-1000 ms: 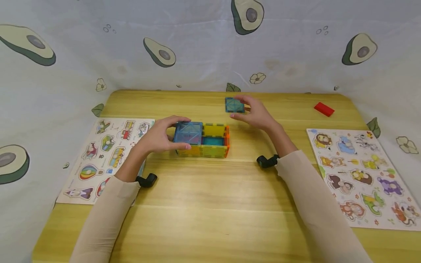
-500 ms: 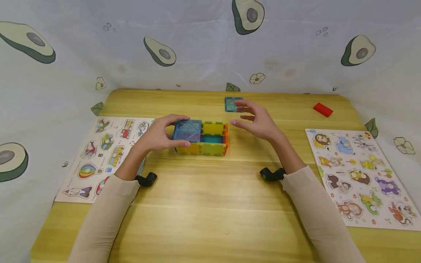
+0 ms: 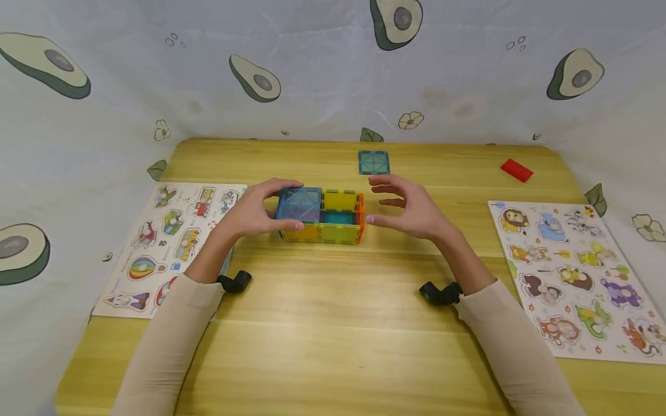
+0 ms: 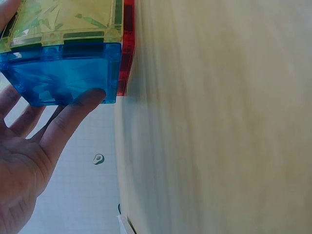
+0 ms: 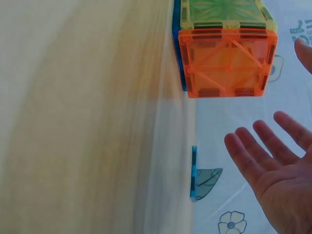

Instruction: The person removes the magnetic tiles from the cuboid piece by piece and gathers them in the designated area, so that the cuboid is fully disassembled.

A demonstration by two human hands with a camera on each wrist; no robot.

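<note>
A box of clear coloured tiles (image 3: 339, 234) stands mid-table in the head view; a blue tile (image 3: 300, 203) covers its left half, and its right half is uncovered. My left hand (image 3: 255, 212) grips the box's left end, thumb at the front and fingers at the back. In the left wrist view the fingers of my left hand (image 4: 44, 141) lie against the blue end wall (image 4: 68, 75). My right hand (image 3: 411, 209), fingers spread and holding nothing, is just right of the orange end wall (image 5: 229, 63). Behind the box a loose blue tile (image 3: 374, 162) lies flat.
A puzzle board with vehicles (image 3: 125, 271) lies at the left, partly under my left forearm. Another board, with animals (image 3: 567, 300), is at the right. A red piece (image 3: 517, 170) lies at the back right. Patterned cloth (image 3: 322, 75) hangs behind the table.
My right hand has drawn back from the loose blue tile toward the box's right end, leaving that tile on the table. My left hand has stayed on the box.
</note>
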